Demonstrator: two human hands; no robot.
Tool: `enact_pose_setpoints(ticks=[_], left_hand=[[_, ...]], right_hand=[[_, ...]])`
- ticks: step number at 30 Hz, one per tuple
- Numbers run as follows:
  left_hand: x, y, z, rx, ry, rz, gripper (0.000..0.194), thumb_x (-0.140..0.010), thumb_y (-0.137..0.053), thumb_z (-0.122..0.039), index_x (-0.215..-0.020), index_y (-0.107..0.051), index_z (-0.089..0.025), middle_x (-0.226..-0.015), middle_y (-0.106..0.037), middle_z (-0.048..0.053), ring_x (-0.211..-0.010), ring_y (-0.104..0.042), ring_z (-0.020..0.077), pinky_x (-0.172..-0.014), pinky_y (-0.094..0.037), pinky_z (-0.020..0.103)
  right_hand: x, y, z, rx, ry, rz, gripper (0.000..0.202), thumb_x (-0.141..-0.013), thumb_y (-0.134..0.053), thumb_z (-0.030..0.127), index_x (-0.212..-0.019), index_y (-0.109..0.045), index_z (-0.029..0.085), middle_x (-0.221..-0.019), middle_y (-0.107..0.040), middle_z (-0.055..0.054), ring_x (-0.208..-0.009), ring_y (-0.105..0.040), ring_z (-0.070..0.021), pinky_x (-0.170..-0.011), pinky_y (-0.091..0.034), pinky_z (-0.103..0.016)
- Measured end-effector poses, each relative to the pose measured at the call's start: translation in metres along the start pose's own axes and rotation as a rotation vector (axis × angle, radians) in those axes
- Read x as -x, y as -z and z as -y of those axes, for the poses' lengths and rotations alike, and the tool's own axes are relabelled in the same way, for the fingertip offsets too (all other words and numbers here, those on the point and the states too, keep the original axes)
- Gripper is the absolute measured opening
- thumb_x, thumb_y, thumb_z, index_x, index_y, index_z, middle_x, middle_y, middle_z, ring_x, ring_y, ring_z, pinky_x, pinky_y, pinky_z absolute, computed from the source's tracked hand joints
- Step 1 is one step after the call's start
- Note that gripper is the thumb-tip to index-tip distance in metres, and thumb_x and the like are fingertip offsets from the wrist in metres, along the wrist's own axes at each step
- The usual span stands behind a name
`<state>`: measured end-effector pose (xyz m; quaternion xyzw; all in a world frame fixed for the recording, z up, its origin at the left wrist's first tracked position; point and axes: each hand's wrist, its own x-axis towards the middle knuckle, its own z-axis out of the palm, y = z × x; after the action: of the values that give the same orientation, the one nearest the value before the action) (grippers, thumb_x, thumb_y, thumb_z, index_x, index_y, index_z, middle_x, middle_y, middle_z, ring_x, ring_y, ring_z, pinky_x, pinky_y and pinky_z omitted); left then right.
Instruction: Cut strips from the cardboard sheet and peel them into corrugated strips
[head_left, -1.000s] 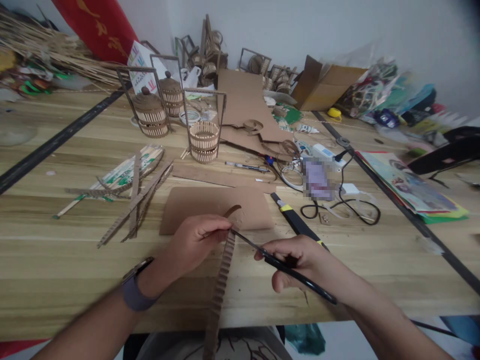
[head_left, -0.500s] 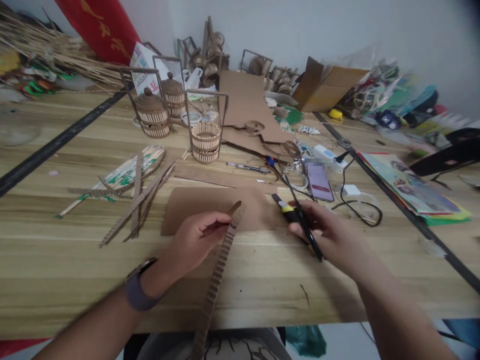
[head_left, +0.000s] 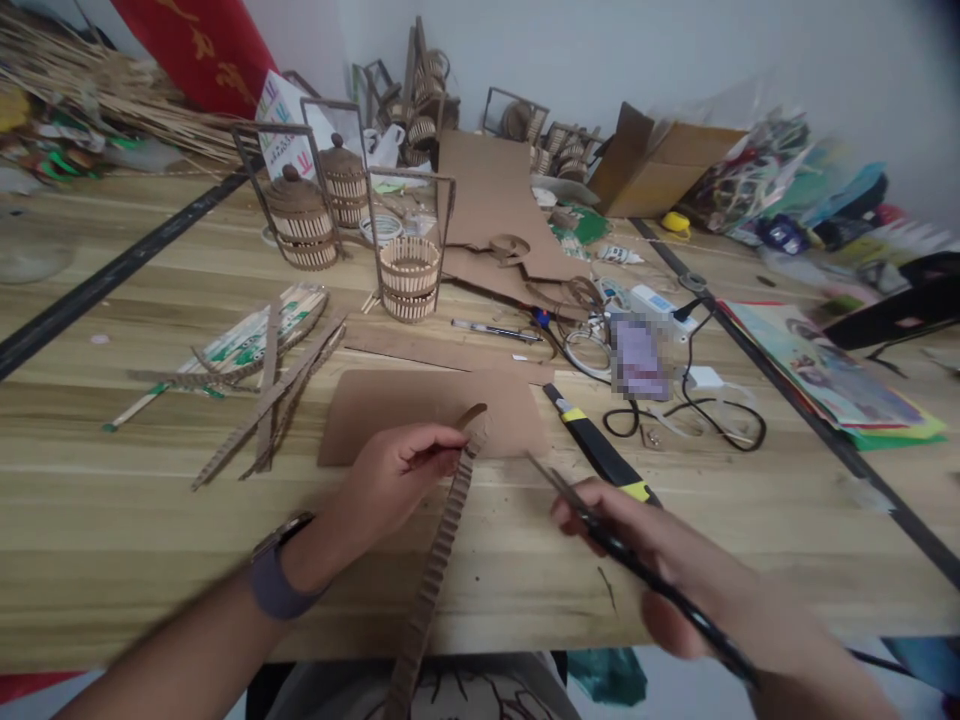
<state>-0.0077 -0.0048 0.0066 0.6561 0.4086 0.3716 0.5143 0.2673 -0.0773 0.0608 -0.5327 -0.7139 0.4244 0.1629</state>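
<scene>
Currently, in the head view, a ridged cardboard strip point(head_left: 439, 570) is pinched near its upper end between the thumb and fingers of the left hand point(head_left: 401, 470), and is seen slanting from the centre of the frame to the bottom edge. At lower right, a black tool point(head_left: 626, 555) with slim tips is gripped in the right hand point(head_left: 682, 545), its tips pointed toward the strip but kept apart from it; both are blurred. Behind the left fingers a brown cardboard sheet point(head_left: 405, 405) is laid on the table point(head_left: 225, 580), and near the right hand a cutter knife point(head_left: 600, 450) is seen. Loose strips point(head_left: 270, 410) are crossed at centre left.
</scene>
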Motion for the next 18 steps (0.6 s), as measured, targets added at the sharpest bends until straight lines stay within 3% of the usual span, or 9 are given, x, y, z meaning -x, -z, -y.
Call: enact_pose_setpoints(ticks=[3,6,9,18], left_hand=[[0.001,0.000,-0.001,-0.031,0.039,0.003,0.017,-0.087,-0.060,-0.027,-0.093,-0.073,-0.018,-0.084,-0.075,0.003,-0.077,-0.068,0.0179,-0.068,-0.050,0.026],[0.001,0.001,-0.002,-0.033,0.050,0.005,0.016,-0.087,-0.060,-0.027,-0.093,-0.072,-0.018,-0.084,-0.074,0.003,-0.077,-0.067,0.0177,-0.068,-0.049,0.025],[0.002,0.001,-0.002,-0.041,0.028,0.012,0.016,-0.087,-0.060,-0.026,-0.093,-0.072,-0.018,-0.087,-0.075,0.002,-0.080,-0.068,0.0177,-0.070,-0.049,0.025],[0.001,0.001,-0.010,-0.127,-0.063,0.005,0.017,-0.089,-0.057,-0.026,-0.090,-0.073,-0.018,-0.086,-0.075,0.002,-0.078,-0.068,0.0168,-0.071,-0.048,0.024]], right_hand=[[-0.011,-0.022,0.011,-0.336,-0.031,0.156,0.068,-0.077,-0.049,0.081,-0.108,-0.060,0.021,-0.079,-0.057,-0.003,-0.072,-0.055,-0.0173,-0.066,-0.049,-0.029],[-0.021,-0.032,0.010,-0.517,-0.047,0.231,0.072,-0.070,-0.054,0.084,-0.103,-0.059,0.020,-0.067,-0.043,0.004,-0.060,-0.042,-0.0118,-0.062,-0.045,-0.027],[-0.024,-0.035,0.009,-0.541,-0.030,0.258,0.076,-0.071,-0.049,0.086,-0.104,-0.058,0.019,-0.065,-0.037,0.006,-0.056,-0.034,-0.0097,-0.060,-0.044,-0.027],[-0.028,-0.033,0.013,-0.545,-0.032,0.261,0.078,-0.070,-0.048,0.086,-0.102,-0.058,0.017,-0.062,-0.038,0.006,-0.055,-0.035,-0.0100,-0.059,-0.046,-0.027]])
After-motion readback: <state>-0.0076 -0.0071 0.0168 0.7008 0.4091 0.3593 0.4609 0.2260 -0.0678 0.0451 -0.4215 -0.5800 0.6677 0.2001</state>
